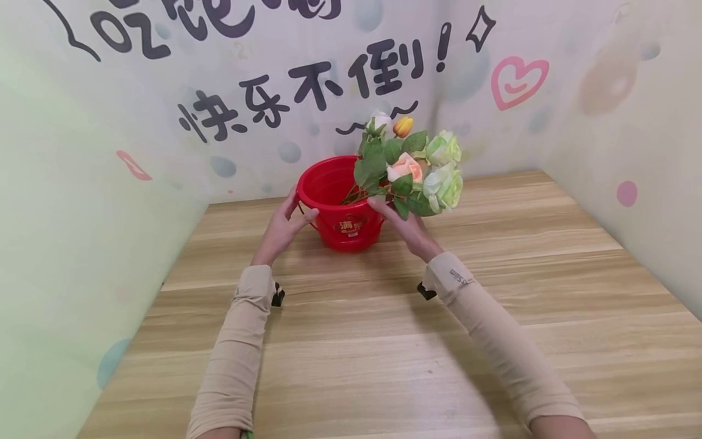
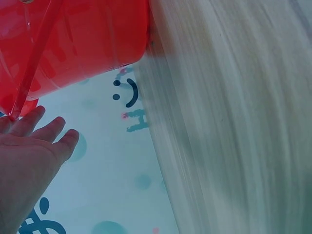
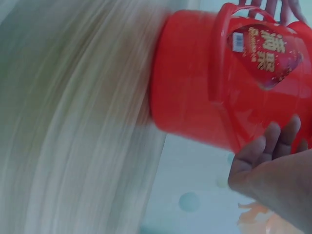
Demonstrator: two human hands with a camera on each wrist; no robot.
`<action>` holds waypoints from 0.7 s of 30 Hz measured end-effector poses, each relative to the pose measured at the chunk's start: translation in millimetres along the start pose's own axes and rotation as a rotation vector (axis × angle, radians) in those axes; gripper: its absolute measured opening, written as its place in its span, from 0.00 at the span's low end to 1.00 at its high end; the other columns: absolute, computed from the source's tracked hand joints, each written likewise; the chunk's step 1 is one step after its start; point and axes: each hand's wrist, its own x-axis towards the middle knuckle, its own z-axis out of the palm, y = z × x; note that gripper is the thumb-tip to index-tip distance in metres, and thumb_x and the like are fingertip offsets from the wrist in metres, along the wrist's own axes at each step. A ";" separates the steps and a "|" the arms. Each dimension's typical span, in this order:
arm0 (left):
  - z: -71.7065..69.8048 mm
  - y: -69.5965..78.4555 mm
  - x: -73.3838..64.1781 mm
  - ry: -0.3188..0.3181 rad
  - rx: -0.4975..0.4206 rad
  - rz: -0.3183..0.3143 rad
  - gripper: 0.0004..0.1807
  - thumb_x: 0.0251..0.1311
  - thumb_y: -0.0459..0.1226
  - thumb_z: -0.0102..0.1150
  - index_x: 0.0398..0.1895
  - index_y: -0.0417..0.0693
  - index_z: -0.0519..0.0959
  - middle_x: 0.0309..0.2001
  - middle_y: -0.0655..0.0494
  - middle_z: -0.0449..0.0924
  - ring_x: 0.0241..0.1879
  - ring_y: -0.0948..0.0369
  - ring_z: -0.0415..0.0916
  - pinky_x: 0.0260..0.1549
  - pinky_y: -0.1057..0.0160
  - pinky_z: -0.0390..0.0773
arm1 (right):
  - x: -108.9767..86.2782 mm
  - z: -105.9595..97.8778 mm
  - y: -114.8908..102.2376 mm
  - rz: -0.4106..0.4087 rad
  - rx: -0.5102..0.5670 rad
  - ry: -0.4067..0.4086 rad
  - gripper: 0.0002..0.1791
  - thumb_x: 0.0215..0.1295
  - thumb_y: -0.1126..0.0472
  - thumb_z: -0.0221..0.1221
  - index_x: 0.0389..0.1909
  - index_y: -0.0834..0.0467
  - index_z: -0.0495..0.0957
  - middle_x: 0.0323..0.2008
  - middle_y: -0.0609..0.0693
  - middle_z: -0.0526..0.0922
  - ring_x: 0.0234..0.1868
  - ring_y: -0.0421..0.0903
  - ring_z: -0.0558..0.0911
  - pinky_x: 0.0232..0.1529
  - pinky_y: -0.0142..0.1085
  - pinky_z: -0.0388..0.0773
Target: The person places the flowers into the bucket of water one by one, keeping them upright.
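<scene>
A red plastic bucket point(image 1: 329, 216) stands upright on the wooden table, with a bunch of flowers leaning out over its right rim. Among the flowers are a peach rose point(image 1: 404, 167), an orange-yellow tulip point(image 1: 403, 127) and pale green roses point(image 1: 443, 186). My left hand point(image 1: 282, 228) touches the bucket's left side, fingers extended and thumb spread towards the front. On the right, my right hand point(image 1: 410, 230) rests against the bucket with loosely bent fingers, its thumb near the rim below the leaves. The bucket's red handle point(image 3: 217, 58) hangs down across its front.
Behind the wooden table point(image 1: 351, 341) rises a white wall point(image 1: 263, 158) with black lettering and coloured dots. Side walls border the table at left and right. A dark wrist piece point(image 1: 278, 296) sits under the left sleeve, another point(image 1: 426, 291) by the right cuff.
</scene>
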 end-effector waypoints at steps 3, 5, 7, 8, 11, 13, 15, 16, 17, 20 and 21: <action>-1.0 -0.9 0.3 -0.003 0.004 0.007 0.43 0.73 0.36 0.60 0.84 0.41 0.48 0.82 0.45 0.46 0.80 0.47 0.45 0.75 0.45 0.55 | -0.2 -2.9 4.2 -0.052 -0.042 -0.020 0.45 0.68 0.43 0.65 0.80 0.49 0.57 0.74 0.48 0.65 0.74 0.46 0.62 0.75 0.52 0.59; -1.7 -1.5 0.3 -0.006 0.002 0.007 0.43 0.73 0.36 0.60 0.84 0.41 0.48 0.82 0.46 0.46 0.81 0.48 0.45 0.75 0.45 0.55 | -0.3 -4.1 6.2 -0.072 -0.063 -0.035 0.46 0.68 0.45 0.66 0.81 0.47 0.56 0.75 0.47 0.64 0.74 0.47 0.62 0.74 0.52 0.59; -2.4 -2.2 0.3 -0.007 -0.002 0.008 0.43 0.73 0.36 0.60 0.84 0.41 0.48 0.83 0.46 0.46 0.81 0.48 0.45 0.74 0.45 0.56 | -1.1 -5.6 8.5 -0.067 -0.079 -0.048 0.46 0.68 0.47 0.67 0.82 0.47 0.55 0.76 0.48 0.63 0.74 0.48 0.62 0.74 0.53 0.59; -2.6 -2.4 0.3 -0.008 -0.004 0.007 0.43 0.73 0.36 0.59 0.83 0.41 0.47 0.83 0.46 0.45 0.81 0.49 0.44 0.74 0.45 0.56 | -1.3 -6.5 9.7 -0.059 -0.088 -0.054 0.47 0.68 0.49 0.67 0.82 0.47 0.53 0.76 0.49 0.62 0.75 0.49 0.61 0.74 0.53 0.59; -3.4 -2.8 0.7 -0.011 -0.004 0.009 0.43 0.73 0.35 0.59 0.83 0.40 0.47 0.83 0.45 0.45 0.81 0.49 0.44 0.74 0.45 0.56 | -2.1 -9.7 12.6 -0.037 -0.094 -0.075 0.48 0.68 0.52 0.67 0.83 0.49 0.51 0.77 0.53 0.61 0.75 0.53 0.62 0.74 0.54 0.61; -4.0 -2.5 0.8 -0.013 -0.002 0.010 0.44 0.73 0.35 0.59 0.83 0.40 0.47 0.83 0.45 0.45 0.81 0.48 0.44 0.74 0.45 0.56 | -1.7 -12.2 14.7 -0.031 -0.093 -0.083 0.49 0.69 0.55 0.66 0.84 0.50 0.48 0.79 0.54 0.59 0.77 0.54 0.60 0.74 0.54 0.59; -4.7 -2.6 1.1 -0.018 0.002 0.007 0.44 0.73 0.35 0.59 0.83 0.39 0.46 0.83 0.44 0.45 0.81 0.48 0.44 0.74 0.45 0.57 | -1.3 -14.7 16.0 -0.037 -0.117 -0.098 0.49 0.70 0.57 0.66 0.84 0.51 0.47 0.76 0.59 0.62 0.75 0.58 0.64 0.72 0.55 0.63; -5.1 -3.4 1.6 -0.020 0.003 0.006 0.44 0.73 0.35 0.59 0.83 0.40 0.46 0.83 0.44 0.45 0.81 0.47 0.44 0.74 0.45 0.57 | -0.9 -16.2 16.8 -0.043 -0.139 -0.101 0.49 0.71 0.58 0.65 0.84 0.51 0.46 0.77 0.59 0.62 0.75 0.59 0.63 0.72 0.55 0.63; -5.5 -4.1 1.9 -0.023 0.006 0.002 0.44 0.73 0.35 0.59 0.83 0.39 0.45 0.83 0.44 0.45 0.81 0.47 0.44 0.74 0.45 0.57 | -0.3 -17.8 18.0 -0.054 -0.161 -0.098 0.48 0.71 0.59 0.65 0.84 0.52 0.47 0.76 0.61 0.63 0.74 0.60 0.64 0.72 0.55 0.63; -7.3 -8.5 3.4 -0.028 0.021 -0.022 0.46 0.73 0.39 0.60 0.84 0.41 0.43 0.83 0.45 0.43 0.81 0.47 0.44 0.74 0.44 0.57 | 1.5 -23.9 21.0 -0.093 -0.244 -0.083 0.43 0.72 0.62 0.64 0.82 0.57 0.53 0.72 0.62 0.67 0.72 0.59 0.66 0.71 0.52 0.65; -8.1 -12.7 5.3 -0.025 0.029 -0.035 0.47 0.73 0.41 0.60 0.84 0.44 0.42 0.83 0.45 0.44 0.81 0.47 0.44 0.74 0.43 0.56 | 1.1 -26.3 21.2 -0.099 -0.273 -0.075 0.39 0.73 0.62 0.64 0.80 0.59 0.57 0.69 0.63 0.70 0.69 0.59 0.69 0.68 0.50 0.68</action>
